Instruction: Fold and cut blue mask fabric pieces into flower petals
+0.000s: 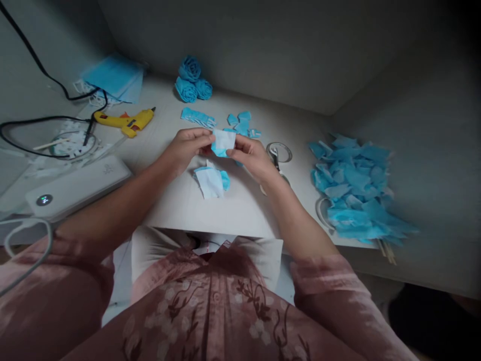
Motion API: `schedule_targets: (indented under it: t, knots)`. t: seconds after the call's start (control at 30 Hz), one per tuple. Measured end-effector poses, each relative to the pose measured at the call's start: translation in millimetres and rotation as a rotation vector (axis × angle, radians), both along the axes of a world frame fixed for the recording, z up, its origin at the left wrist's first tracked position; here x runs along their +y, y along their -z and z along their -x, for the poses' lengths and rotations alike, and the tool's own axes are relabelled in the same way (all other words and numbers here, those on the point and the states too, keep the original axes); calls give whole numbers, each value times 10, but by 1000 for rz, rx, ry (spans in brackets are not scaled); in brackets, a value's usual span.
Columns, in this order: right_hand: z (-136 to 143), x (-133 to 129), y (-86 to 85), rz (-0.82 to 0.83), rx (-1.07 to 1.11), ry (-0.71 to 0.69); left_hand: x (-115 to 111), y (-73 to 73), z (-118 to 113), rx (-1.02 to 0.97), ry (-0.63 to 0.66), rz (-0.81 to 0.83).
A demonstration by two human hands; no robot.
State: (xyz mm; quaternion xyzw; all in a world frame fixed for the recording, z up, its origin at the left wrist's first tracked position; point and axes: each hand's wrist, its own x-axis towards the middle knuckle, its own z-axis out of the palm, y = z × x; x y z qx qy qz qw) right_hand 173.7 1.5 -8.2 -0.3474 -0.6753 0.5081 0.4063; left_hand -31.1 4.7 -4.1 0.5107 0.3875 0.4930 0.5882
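Observation:
Between my two hands, above the white table, is a small fabric piece (224, 140), white on its upper part and blue along the lower edge. My left hand (193, 143) pinches its left side, thumb in front. On the right side, my right hand (251, 154) grips it between thumb and fingers. Just below lies a small pile of white and blue cut pieces (210, 181). Beyond my hands are a pleated blue strip (197, 117) and several small blue scraps (242, 123). Scissors (276, 156) lie partly hidden behind my right forearm.
Three blue fabric roses (190, 75) stand at the back. To the left are stacked blue masks (114, 77), a yellow glue gun (128, 122) with a black cord, and a white power bank (80, 186). A large heap of blue pieces (351, 175) and a tape roll (283, 152) are rightward.

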Motion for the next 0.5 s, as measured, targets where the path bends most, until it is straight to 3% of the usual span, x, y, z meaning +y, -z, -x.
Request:
schedule_targets:
  t: [0.3, 0.5]
  knots:
    - [6, -29, -4, 1, -59, 41, 35, 62, -32, 30, -112, -125]
    - [3, -15, -2, 20, -63, 42, -15, 0, -46, 11, -92, -141]
